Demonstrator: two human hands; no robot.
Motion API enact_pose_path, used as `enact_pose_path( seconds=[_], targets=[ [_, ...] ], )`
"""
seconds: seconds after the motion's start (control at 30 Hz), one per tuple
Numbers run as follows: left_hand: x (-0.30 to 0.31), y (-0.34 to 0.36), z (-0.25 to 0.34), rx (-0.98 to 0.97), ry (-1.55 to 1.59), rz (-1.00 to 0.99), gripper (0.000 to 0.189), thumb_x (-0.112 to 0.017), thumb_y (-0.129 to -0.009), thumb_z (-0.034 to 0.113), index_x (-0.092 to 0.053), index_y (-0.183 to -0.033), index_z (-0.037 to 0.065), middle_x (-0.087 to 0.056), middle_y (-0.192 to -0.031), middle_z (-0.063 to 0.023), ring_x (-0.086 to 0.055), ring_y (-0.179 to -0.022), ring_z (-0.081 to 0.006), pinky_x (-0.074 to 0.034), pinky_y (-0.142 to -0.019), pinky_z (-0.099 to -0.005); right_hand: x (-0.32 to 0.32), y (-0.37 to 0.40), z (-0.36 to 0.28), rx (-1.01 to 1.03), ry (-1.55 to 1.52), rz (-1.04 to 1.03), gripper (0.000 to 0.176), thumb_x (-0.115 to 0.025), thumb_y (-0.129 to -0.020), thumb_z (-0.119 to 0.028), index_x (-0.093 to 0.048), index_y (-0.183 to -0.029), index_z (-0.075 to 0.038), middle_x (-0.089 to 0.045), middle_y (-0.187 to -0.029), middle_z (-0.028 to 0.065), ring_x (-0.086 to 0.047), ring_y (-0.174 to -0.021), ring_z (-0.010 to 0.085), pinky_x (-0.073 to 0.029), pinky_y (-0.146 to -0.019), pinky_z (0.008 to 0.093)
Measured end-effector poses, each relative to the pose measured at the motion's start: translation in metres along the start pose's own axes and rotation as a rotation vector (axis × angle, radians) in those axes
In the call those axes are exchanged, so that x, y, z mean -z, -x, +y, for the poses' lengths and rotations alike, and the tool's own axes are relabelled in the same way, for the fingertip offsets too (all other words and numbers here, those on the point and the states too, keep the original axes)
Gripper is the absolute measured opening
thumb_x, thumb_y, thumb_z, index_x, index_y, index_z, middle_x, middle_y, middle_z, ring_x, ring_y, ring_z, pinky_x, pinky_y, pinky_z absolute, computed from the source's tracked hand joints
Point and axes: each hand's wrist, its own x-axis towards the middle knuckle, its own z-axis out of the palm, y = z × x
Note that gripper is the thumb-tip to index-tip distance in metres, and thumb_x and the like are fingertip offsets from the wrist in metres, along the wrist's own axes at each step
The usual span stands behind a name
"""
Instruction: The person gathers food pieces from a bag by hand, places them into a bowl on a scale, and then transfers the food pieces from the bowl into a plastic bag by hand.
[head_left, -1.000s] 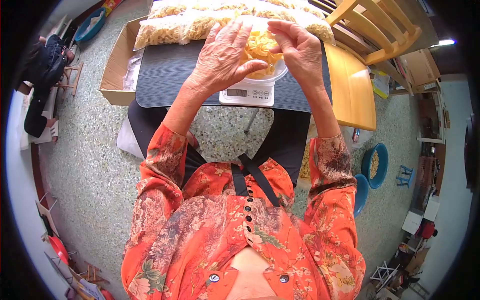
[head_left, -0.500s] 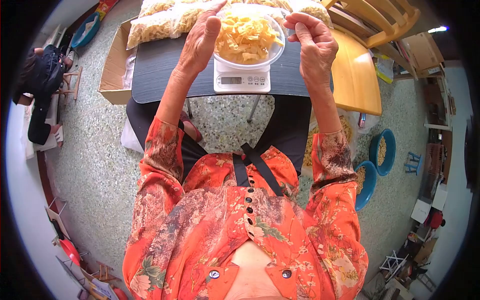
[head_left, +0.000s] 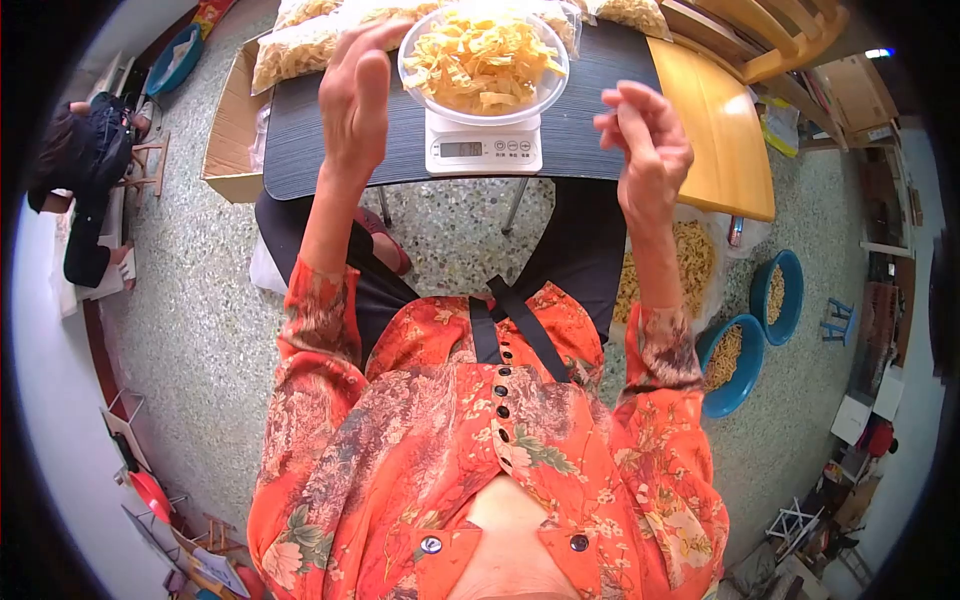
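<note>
A round clear plastic bowl [head_left: 411, 82] heaped with pale yellow flat strips [head_left: 485, 62] rests on a white digital kitchen scale [head_left: 483, 163]. The scale has a lit display and round buttons, and stands at the near edge of the dark table [head_left: 310, 130]. To the left of the bowl, my left hand [head_left: 355, 105] is raised and open, its fingers stretched and slightly blurred, touching nothing I can see. My right hand [head_left: 650, 150] is up on the bowl's right, apart from it. Its fingers are loosely curled and nothing shows in them.
Filled clear bags [head_left: 300, 55] lie along the table's far side. A cardboard box [head_left: 228, 130] stands left; a yellow wooden surface [head_left: 715, 130] adjoins on the right. Blue basins [head_left: 745, 385] and an open bag of yellow pieces [head_left: 690, 265] sit on the floor. Another person [head_left: 95, 150] is at far left.
Both hands have drawn away from the bowl, the left one to the left and the right one outward and down. The right fingers have loosened from a pinch. The view has shifted slightly.
</note>
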Motion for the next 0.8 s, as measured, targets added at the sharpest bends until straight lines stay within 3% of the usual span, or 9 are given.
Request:
enact_pose_path(
  seconds=[0.03, 0.17, 0.23, 0.33, 0.37, 0.53, 0.57, 0.63, 0.8],
  targets=[
    [0.003, 0.006, 0.006, -0.071, -0.056, 0.052, 0.064, -0.031, -0.108, 0.048, -0.069, -0.111, -0.004, -0.067, -0.112, -0.0198, -0.061, -0.111, -0.0344, -0.044, -0.099, -0.0403, 0.007, 0.012, 0.000, -0.041, -0.046, -0.024, 0.014, -0.061, -0.099, -0.005, -0.068, -0.109, 0.001, -0.073, -0.098, 0.0095, -0.068, -0.075, 0.0123, -0.052, -0.063, 0.0232],
    [0.029, 0.047, 0.031, -0.100, -0.135, 0.094, 0.057, -0.036, -0.106, 0.044, -0.070, -0.109, -0.002, -0.067, -0.107, -0.0195, -0.063, -0.105, -0.0334, -0.047, -0.093, -0.0403, 0.041, 0.071, 0.014, -0.290, -0.147, -0.320, 0.019, -0.064, -0.097, -0.010, -0.067, -0.112, 0.001, -0.072, -0.098, 0.0112, -0.067, -0.076, 0.0139, -0.052, -0.063, 0.0246],
    [0.041, 0.075, 0.044, -0.082, -0.133, 0.013, 0.047, -0.043, -0.102, 0.037, -0.071, -0.104, -0.001, -0.066, -0.094, -0.0165, -0.064, -0.087, -0.0300, -0.051, -0.079, -0.0385, 0.061, 0.105, 0.034, -0.479, -0.234, -0.373, 0.025, -0.066, -0.097, -0.015, -0.066, -0.115, 0.002, -0.072, -0.100, 0.0118, -0.068, -0.079, 0.0154, -0.053, -0.065, 0.0254],
    [0.036, 0.133, 0.052, 0.186, 0.122, -0.167, 0.035, -0.052, -0.099, 0.029, -0.070, -0.100, -0.002, -0.060, -0.079, -0.0108, -0.058, -0.068, -0.0232, -0.048, -0.063, -0.0351, 0.082, 0.149, 0.068, -0.704, -0.658, -0.273, 0.036, -0.065, -0.098, -0.025, -0.062, -0.122, 0.003, -0.070, -0.106, 0.0128, -0.068, -0.089, 0.0192, -0.054, -0.067, 0.0286],
    [0.031, 0.155, 0.054, 0.308, 0.156, -0.256, 0.033, -0.055, -0.100, 0.028, -0.070, -0.101, -0.001, -0.061, -0.081, -0.0109, -0.060, -0.070, -0.0235, -0.048, -0.064, -0.0344, 0.087, 0.160, 0.080, -0.716, -0.747, -0.236, 0.038, -0.064, -0.099, -0.026, -0.060, -0.125, 0.002, -0.069, -0.107, 0.0126, -0.067, -0.091, 0.0197, -0.054, -0.069, 0.0298],
    [-0.024, 0.254, 0.076, 1.306, 0.501, -0.449, 0.022, -0.063, -0.099, 0.018, -0.069, -0.110, -0.001, -0.067, -0.083, -0.0041, -0.062, -0.071, -0.0121, -0.050, -0.065, -0.0273, 0.085, 0.156, 0.094, -0.652, -0.929, -0.192, 0.040, -0.061, -0.101, -0.030, -0.058, -0.130, -0.002, -0.065, -0.109, 0.0110, -0.062, -0.095, 0.0205, -0.051, -0.075, 0.0332],
    [-0.027, 0.260, 0.069, 1.303, 0.497, -0.449, 0.022, -0.063, -0.099, 0.018, -0.069, -0.110, -0.001, -0.067, -0.083, -0.0041, -0.062, -0.071, -0.0121, -0.050, -0.065, -0.0273, 0.085, 0.151, 0.096, -0.652, -0.922, -0.201, 0.040, -0.060, -0.102, -0.031, -0.058, -0.131, -0.004, -0.064, -0.110, 0.0101, -0.059, -0.095, 0.0196, -0.049, -0.076, 0.0326],
    [-0.034, 0.262, 0.053, 1.012, 0.383, -0.358, 0.024, -0.062, -0.100, 0.018, -0.068, -0.112, -0.001, -0.067, -0.081, -0.0035, -0.062, -0.067, -0.0110, -0.051, -0.061, -0.0264, 0.084, 0.148, 0.099, -0.665, -0.919, -0.204, 0.038, -0.058, -0.102, -0.030, -0.058, -0.132, -0.006, -0.062, -0.110, 0.0086, -0.055, -0.095, 0.0187, -0.047, -0.078, 0.0327],
    [-0.032, 0.265, 0.007, 1.360, 0.616, -0.255, 0.025, -0.064, -0.099, 0.024, -0.069, -0.111, 0.003, -0.069, -0.088, -0.0034, -0.065, -0.068, -0.0103, -0.054, -0.061, -0.0248, 0.084, 0.152, 0.099, -0.689, -0.928, -0.180, 0.037, -0.061, -0.101, -0.031, -0.059, -0.128, -0.005, -0.064, -0.106, 0.0090, -0.060, -0.095, 0.0208, -0.048, -0.077, 0.0354]
  ],
)
